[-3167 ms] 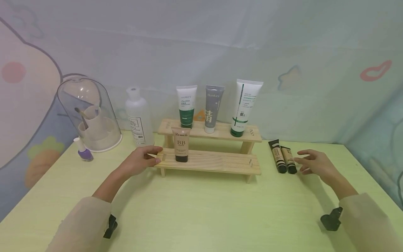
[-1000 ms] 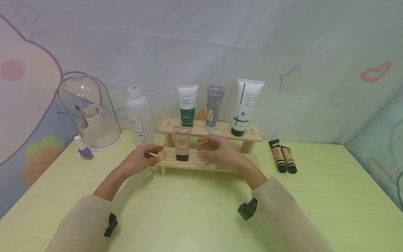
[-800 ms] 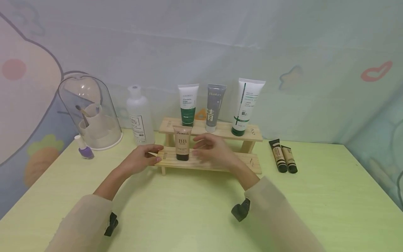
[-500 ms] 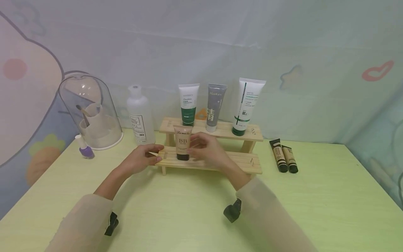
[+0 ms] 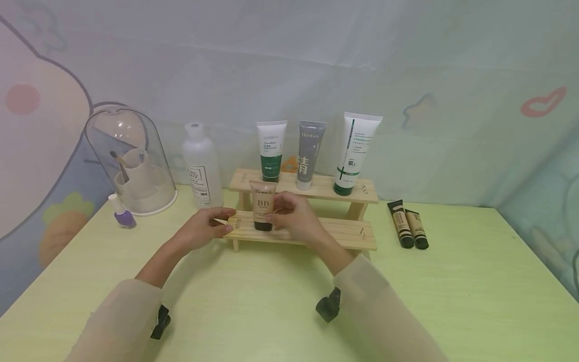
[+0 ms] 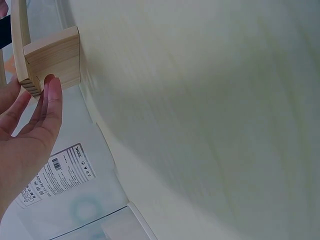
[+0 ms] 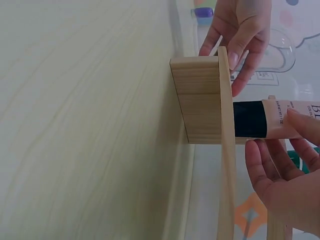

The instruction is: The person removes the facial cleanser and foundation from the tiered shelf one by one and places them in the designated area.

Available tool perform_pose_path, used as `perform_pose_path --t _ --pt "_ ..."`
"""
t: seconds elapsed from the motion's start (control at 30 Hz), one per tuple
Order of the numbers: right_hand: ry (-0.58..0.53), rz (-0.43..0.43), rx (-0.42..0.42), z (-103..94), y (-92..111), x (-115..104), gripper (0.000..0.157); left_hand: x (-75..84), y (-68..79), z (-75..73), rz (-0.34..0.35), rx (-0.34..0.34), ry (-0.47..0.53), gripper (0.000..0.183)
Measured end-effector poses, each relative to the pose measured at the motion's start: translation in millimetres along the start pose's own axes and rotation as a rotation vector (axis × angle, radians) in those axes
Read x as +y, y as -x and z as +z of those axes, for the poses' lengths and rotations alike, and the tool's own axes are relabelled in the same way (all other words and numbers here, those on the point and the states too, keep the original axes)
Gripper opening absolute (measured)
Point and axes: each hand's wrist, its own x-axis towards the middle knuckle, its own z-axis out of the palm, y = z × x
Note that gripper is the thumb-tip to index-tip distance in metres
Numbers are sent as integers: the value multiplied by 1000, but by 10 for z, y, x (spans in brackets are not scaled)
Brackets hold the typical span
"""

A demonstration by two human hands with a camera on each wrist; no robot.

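The right hand [image 5: 296, 218] is holding the BB cream tube [image 5: 263, 211] in a narrow grip, the tube standing upright near the left end of the wooden lower shelf [image 5: 336, 231], which the left hand [image 5: 199, 229] is gripping. A lopsided squeeze could be tipping the tube toward the white-and-green HANKEY tube [image 5: 271, 151] behind.

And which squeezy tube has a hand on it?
The beige BB tube, alone on the lower shelf: the right hand touches it; no hand touches the others.

Beige sleeves [image 5: 119, 319], wide plain cuffs [image 5: 147, 290]; angular black devices [image 5: 328, 305] (one per side)
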Motion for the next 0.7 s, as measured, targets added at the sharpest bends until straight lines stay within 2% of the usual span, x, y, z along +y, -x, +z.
perform_pose_path --t 0.4,0.7 --pt "-7 -11 10 0 23 5 28 2 -5 4 3 5 3 43" --pt "58 5 23 -186 81 -17 29 19 -5 12 -7 8 9 42"
